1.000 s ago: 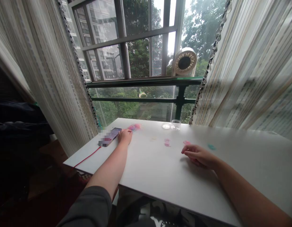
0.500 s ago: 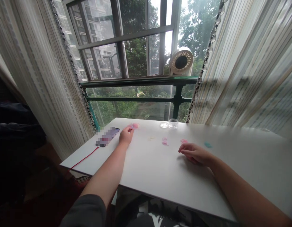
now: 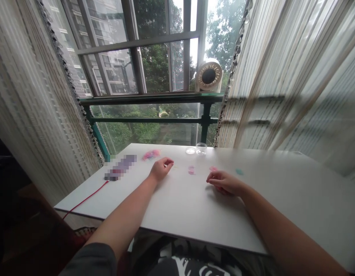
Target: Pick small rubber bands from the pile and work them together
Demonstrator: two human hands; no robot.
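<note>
My left hand (image 3: 162, 168) is above the table, thumb and forefinger pinched together; anything between them is too small to make out. Beneath its fingertips lie faint yellow pieces (image 3: 175, 167), partly hidden. A mixed heap of small pink, purple and blue pieces (image 3: 151, 154) is behind and left of that hand. My right hand (image 3: 224, 183) rests on the table with its fingers curled in, and no object shows in it. Just beyond it is a small cluster of pink-red pieces (image 3: 213, 168). Purple-pink pieces (image 3: 191, 170) lie between the hands, and teal pieces (image 3: 239, 171) farther right.
A clear round tub (image 3: 201, 149) stands at the table's back edge beside its lid (image 3: 190, 151). At the left lies a blurred-out phone (image 3: 121, 167) with a red cable (image 3: 87, 199). A white fan (image 3: 209, 74) sits at the window behind a green railing (image 3: 148, 100).
My left hand has left the mixed heap and moved right, to the yellow pieces. My right hand stays by the pink-red cluster. The whole view has shifted slightly.
</note>
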